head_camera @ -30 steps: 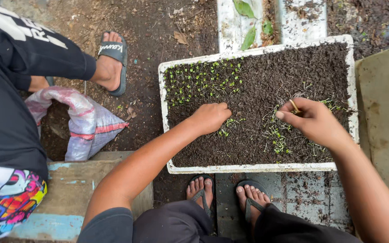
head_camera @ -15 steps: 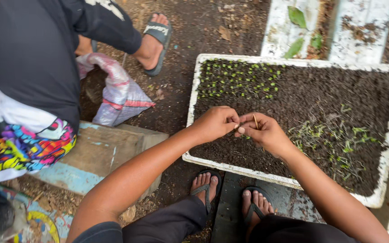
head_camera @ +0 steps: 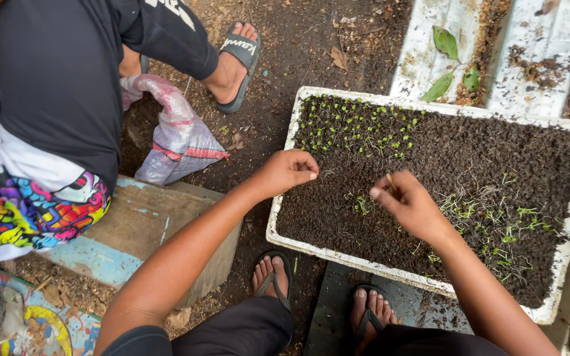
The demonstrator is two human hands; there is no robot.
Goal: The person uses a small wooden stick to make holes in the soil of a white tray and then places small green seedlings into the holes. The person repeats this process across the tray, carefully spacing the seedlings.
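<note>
At the left edge, a second person [head_camera: 41,99] is seen only in part: dark top, bright patterned shorts and one foot in a black sandal [head_camera: 237,62], with the rest cut off by the frame. A striped woven sack [head_camera: 176,135] is crumpled beside a worn wooden block [head_camera: 146,227]. Further right, the left hand [head_camera: 287,171] is held over the near left corner of a white foam tray [head_camera: 284,198] filled with dark soil; its fingers are curled in, thumb and forefinger pressed together, and whether a seedling is pinched there cannot be made out. Rows of tiny green sprouts [head_camera: 357,125] are set along the tray's far left. The right hand [head_camera: 407,204] is poised above the middle of the soil, a thin stick [head_camera: 389,179] gripped between thumb and forefinger, its lower end hidden by the palm. Loose uprooted seedlings [head_camera: 496,221] are scattered on the soil to the right. The tray's right end is cropped, and both forearms are extended from the bottom edge
</note>
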